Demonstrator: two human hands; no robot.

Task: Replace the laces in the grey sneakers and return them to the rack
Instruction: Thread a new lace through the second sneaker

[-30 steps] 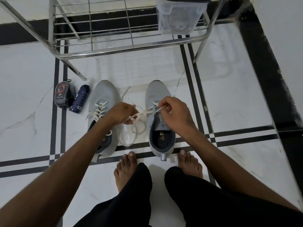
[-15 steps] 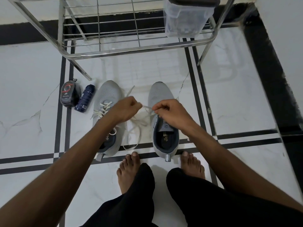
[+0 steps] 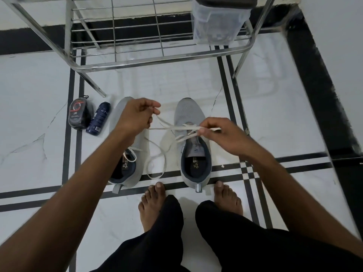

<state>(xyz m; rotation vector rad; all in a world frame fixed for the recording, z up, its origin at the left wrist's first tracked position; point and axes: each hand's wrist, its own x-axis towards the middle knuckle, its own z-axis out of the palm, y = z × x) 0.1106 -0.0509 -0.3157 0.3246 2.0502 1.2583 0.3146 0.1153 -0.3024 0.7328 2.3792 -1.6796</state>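
Two grey sneakers stand side by side on the floor, toes toward the rack. The right sneaker [image 3: 187, 112] has a white lace [image 3: 165, 128] threaded only through its front eyelets. My left hand [image 3: 135, 116] pinches one end of that lace above the left sneaker [image 3: 138, 146], pulling it out to the left. My right hand [image 3: 222, 134] pinches the other end over the right sneaker's tongue. Slack lace loops on the floor between the shoes. My left forearm hides most of the left sneaker's own lace.
A steel wire shoe rack [image 3: 157, 57] stands just beyond the sneakers, with a clear plastic box [image 3: 218, 22] on its right end. A black shoe-polish case [image 3: 79, 114] and a dark blue can [image 3: 98, 118] lie to the left. My bare feet [image 3: 155, 205] are behind the heels.
My hands were close together over the right sneaker. They have drawn apart, the left hand moving up and left with its lace end, so the lace now stretches across between them.
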